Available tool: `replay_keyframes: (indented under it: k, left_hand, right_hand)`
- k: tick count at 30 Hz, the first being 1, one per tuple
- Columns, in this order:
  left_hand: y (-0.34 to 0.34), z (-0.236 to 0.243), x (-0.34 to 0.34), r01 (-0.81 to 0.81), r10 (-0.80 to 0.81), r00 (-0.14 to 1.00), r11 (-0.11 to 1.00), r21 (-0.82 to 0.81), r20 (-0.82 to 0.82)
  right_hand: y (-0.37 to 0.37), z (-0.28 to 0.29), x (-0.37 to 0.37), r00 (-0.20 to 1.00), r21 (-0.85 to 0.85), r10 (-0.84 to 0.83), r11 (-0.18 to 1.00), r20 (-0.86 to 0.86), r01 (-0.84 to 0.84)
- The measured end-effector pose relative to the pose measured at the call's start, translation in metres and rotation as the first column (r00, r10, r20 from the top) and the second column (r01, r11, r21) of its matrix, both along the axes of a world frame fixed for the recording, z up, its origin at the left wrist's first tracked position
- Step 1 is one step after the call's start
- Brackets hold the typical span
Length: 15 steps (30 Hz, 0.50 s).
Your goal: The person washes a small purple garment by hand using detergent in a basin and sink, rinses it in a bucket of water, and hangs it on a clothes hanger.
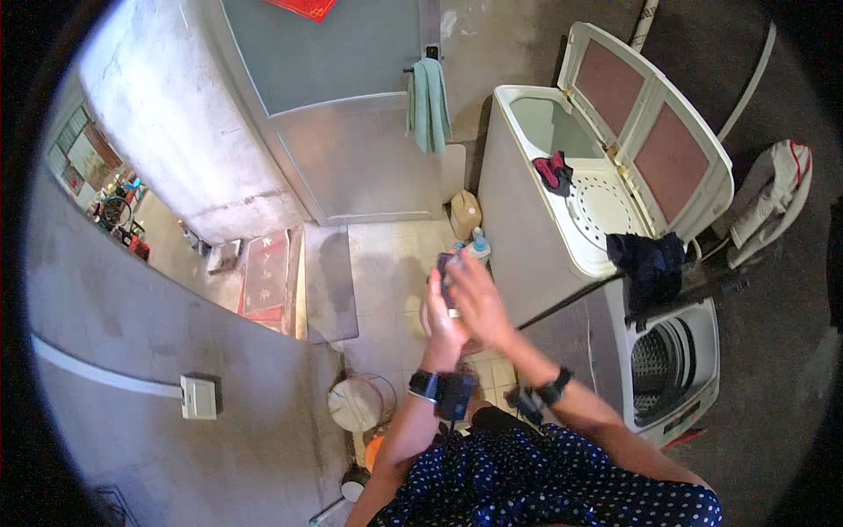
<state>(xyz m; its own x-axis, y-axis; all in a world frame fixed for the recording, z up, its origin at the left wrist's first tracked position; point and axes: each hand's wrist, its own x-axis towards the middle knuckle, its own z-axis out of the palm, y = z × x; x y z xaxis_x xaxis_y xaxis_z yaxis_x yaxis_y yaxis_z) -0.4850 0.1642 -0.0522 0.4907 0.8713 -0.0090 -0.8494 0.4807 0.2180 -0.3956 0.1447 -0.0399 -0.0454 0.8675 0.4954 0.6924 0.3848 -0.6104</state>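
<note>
In front of my body, my left hand [446, 327] is closed around a slim dark object [445, 264], tilted upward; its kind is hard to make out. Over it lies my right hand [479, 303], its fingers stretched out, close together with the left and blurred by motion. A small pale part shows low between the palms. Both wrists wear dark bands with small black devices. Behind the hands, on the floor beside the washing machine, stands a clear bottle with a blue top [478, 239].
To my right, a twin-tub washing machine [527, 220] has its lids raised; a dark red and black cloth [553, 173] and a dark garment [648, 262] hang on its rim. Nearer stands a top-loading washer [702, 351]. A green towel [429, 105] hangs on the door [360, 158]. A bucket [356, 404] stands left.
</note>
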Motion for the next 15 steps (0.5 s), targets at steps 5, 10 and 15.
replay_keyframes:
  k: [5,10,15]
  left_hand:
    - [0.045,0.009,0.027,0.065,-0.066,0.997,0.998,-0.021,-0.048]
    - [0.087,0.031,0.033,0.008,-0.017,0.993,0.997,-0.082,-0.12]
    - [0.137,0.027,-0.003,-0.126,0.113,0.979,0.989,-0.071,-0.167]
  right_hand:
    - [0.075,0.031,0.029,0.997,-0.059,0.061,0.997,0.056,-0.057]
    - [0.135,-0.01,0.04,0.98,-0.096,-0.02,0.995,-0.197,0.002]
    - [0.155,0.038,-0.011,0.98,-0.044,0.125,0.992,0.153,-0.12]
